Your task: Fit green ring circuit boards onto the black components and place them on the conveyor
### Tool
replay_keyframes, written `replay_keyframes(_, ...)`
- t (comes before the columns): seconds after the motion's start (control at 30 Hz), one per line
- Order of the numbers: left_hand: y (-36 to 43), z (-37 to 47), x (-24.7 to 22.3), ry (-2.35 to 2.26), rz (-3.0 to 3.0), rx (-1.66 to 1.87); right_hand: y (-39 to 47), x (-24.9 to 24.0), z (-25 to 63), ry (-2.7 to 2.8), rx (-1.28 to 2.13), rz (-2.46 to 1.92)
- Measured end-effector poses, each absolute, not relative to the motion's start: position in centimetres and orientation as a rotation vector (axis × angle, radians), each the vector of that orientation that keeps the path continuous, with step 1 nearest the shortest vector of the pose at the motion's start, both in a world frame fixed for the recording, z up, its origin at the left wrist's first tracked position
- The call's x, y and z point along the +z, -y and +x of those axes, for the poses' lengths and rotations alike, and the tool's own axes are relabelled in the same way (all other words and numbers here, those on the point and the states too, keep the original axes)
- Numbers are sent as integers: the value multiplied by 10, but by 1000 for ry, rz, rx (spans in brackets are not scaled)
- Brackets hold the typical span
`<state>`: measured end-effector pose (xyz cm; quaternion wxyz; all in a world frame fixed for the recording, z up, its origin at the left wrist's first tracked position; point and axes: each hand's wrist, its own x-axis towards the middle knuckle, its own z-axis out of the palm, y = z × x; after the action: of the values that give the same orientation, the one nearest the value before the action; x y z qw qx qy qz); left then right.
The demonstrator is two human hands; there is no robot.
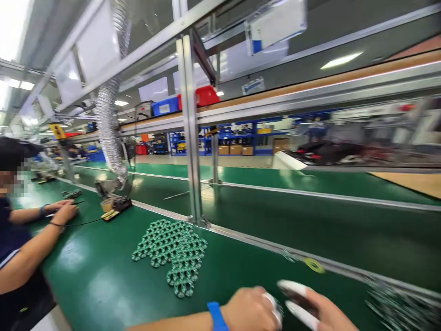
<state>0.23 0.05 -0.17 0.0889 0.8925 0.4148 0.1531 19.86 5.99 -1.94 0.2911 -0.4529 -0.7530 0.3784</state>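
Observation:
My left hand (253, 310), with a blue band (217, 317) on its wrist, is at the bottom of the head view above the green bench. Its fingers are curled and closed, with white covering on the fingertips; whatever they may hold is hidden. Just right of it is my right hand (320, 308), blurred, white covers on its thumb and finger, which are spread apart with no object clearly visible between them. Left of my hands, many small green ring-shaped circuit boards (175, 248) lie in a flat cluster. A blurred pile of green pieces (401, 303) is at the right.
A metal post (193, 138) rises from the bench's rear rail. By the rail lies a yellow-green ring (314, 265). At left, a co-worker's hands (65, 211) work near a soldering stand (115, 208). A silver duct (108, 124) hangs behind.

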Motion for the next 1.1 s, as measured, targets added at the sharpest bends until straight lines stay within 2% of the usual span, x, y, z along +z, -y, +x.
replay_keyframes(0.03, 0, 1, -1, -1182, 2669, 462, -55, -16, 199, 2013, 1058, -1135)
replay_keyframes(0.13, -1, -8, 6, -1278, 2330, 803, -39, -4, 195, 2007, 1025, -1115)
replay_keyframes(0.27, -6, -13, 3, -1313, 1976, 670, -20, 5, 183, 2007, 1014, -1167)
replay_keyframes(0.5, -10, -1, -18, -1273, 2099, 765, -7, 12, 167, 2257, 730, -1293)
replay_keyframes(1.1, -8, 3, -29, -1319, 2174, 673, -17, 27, 168, 2436, 698, -1318)
